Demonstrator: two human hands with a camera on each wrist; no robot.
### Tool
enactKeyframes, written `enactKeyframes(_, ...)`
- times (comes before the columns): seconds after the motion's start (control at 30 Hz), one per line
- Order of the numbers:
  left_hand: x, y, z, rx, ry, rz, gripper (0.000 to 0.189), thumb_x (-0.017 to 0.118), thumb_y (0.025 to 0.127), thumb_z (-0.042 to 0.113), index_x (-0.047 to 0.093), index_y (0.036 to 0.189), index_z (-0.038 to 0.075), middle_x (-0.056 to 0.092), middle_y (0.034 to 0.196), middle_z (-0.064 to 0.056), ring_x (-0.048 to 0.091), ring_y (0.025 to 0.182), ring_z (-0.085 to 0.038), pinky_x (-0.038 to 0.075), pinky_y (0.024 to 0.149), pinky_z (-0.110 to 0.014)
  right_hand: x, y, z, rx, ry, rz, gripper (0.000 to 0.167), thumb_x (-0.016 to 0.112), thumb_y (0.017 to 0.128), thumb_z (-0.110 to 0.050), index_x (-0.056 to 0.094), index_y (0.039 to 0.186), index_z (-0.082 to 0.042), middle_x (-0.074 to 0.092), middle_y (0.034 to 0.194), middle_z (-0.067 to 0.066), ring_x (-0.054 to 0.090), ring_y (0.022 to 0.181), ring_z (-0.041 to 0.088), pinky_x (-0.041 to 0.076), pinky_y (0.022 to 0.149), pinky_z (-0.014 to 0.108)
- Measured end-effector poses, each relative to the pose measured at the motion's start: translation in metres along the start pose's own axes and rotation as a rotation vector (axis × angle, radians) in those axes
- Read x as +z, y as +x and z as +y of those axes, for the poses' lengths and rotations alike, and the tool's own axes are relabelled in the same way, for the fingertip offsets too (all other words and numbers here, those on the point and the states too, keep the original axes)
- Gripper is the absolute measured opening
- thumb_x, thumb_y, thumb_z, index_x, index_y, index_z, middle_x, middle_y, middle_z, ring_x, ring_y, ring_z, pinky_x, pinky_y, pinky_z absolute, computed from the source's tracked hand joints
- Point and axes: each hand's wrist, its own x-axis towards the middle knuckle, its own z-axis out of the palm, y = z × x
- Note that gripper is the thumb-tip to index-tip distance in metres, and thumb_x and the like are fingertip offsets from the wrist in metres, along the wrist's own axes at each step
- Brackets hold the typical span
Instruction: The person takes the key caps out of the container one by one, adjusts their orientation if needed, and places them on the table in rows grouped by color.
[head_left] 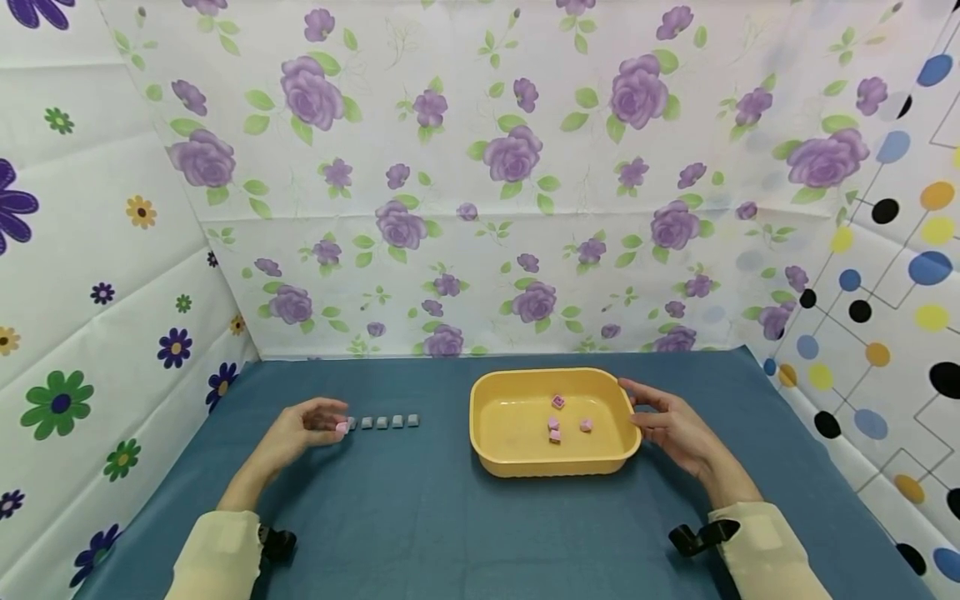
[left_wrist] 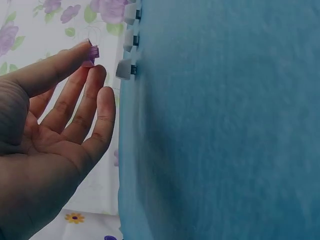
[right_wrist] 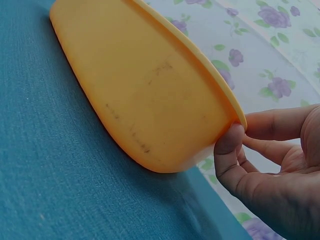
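Observation:
My left hand (head_left: 296, 432) pinches a small pink keycap (left_wrist: 93, 54) between thumb and fingertips, just at the left end of a row of grey keycaps (head_left: 382, 422). In the left wrist view the other fingers are spread behind it, and part of the row of pale keycaps (left_wrist: 125, 69) shows beyond. My right hand (head_left: 678, 429) grips the right rim of a yellow plastic tray (right_wrist: 150, 100), thumb against the wall and fingers over the edge. Several pink keycaps (head_left: 586, 425) lie loose inside the tray, around its middle and right.
A blue cloth (head_left: 450, 533) covers the table. Flowered sheeting (head_left: 480, 250) stands along the back edge, with patterned sheets (head_left: 862, 333) on both sides. Black wrist mounts (head_left: 701, 537) sit on both sleeves.

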Motion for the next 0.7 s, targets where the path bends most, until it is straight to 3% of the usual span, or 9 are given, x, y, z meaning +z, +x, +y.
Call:
enactKeyframes(0.47,0.003,-0.003,-0.009,-0.028,0.023,-0.066,0.044,0.077,0.095,0.007,0.062,0.134,-0.005,0.071,0.119,-0.021,0.067,0.103,-0.029,0.055,0.081,-0.03,0.0,0.0,0.0,-0.006,-0.005,-0.001,0.072,0.063,0.103,-0.005,0.027,0.166,-0.01,0.042,0.128,0.018,0.055,0.087,0.017,0.053,0.075,0.032)
enactKeyframes(0.7,0.005,-0.001,-0.012,-0.003,0.043,-0.077,0.042,0.078,0.093,0.002,0.064,0.131,-0.007,0.071,0.113,-0.02,0.066,0.098,-0.028,0.056,0.078,-0.027,0.0,0.001,0.001,-0.002,-0.008,0.003,0.072,0.063,0.103,-0.006,0.028,0.166,-0.01,0.042,0.128,0.018,0.055,0.086,0.016,0.052,0.075,0.033)
